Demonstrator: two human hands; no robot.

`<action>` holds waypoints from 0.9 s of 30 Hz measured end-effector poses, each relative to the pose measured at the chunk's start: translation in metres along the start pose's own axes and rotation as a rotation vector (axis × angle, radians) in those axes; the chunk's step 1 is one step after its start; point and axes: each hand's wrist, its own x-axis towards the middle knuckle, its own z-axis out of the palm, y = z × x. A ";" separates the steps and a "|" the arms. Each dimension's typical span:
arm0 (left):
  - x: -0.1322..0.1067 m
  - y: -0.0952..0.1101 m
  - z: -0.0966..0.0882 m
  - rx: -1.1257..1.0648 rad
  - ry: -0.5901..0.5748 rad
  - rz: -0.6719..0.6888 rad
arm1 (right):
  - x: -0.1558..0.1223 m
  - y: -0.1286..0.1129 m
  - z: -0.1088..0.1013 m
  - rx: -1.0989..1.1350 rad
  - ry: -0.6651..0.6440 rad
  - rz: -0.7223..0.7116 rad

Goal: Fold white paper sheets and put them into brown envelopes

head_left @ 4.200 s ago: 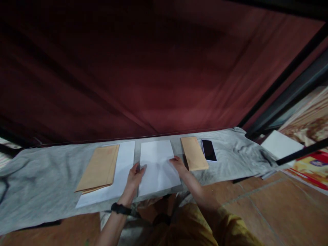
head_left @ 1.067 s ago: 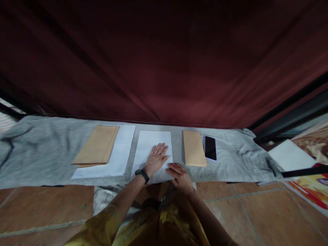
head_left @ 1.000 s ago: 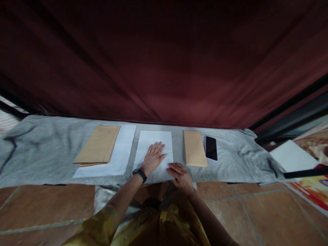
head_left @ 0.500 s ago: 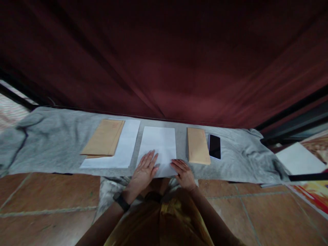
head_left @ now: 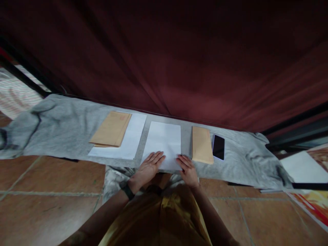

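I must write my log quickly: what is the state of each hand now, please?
Left hand: open, palm down on the middle white paper, gripping nothing.
Right hand: open, fingers over the paper's lower right edge; no grip visible.

White sheet (head_left: 164,136) partly hidden under left hand (head_left: 148,169); red mark (head_left: 123,118) on leftmost envelope (head_left: 112,130), perhaps print, illegible.

The left hand (head_left: 148,168), laid on the middle of the white sheet (head_left: 165,138) a second ago, is now drawn back to its near end, fingers closer together; more paper is exposed beyond the fingertips. The right hand (head_left: 189,170), earlier placed midway along the sheet's edge, is now positioned nearer the close corner.
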 end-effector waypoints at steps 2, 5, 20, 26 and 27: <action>0.001 0.001 -0.003 0.001 -0.016 0.010 | 0.001 -0.003 -0.002 -0.015 -0.049 -0.032; 0.004 0.007 -0.005 -0.022 -0.017 0.030 | 0.003 -0.006 -0.007 -0.018 -0.115 -0.056; -0.055 -0.022 -0.010 -0.034 -0.064 -0.059 | -0.004 0.008 -0.007 0.114 -0.069 -0.065; -0.055 -0.018 -0.017 -0.110 -0.006 -0.071 | -0.013 0.007 -0.009 0.118 -0.076 -0.056; -0.054 -0.018 -0.018 -0.106 -0.002 -0.057 | -0.015 0.007 -0.010 0.119 -0.079 -0.054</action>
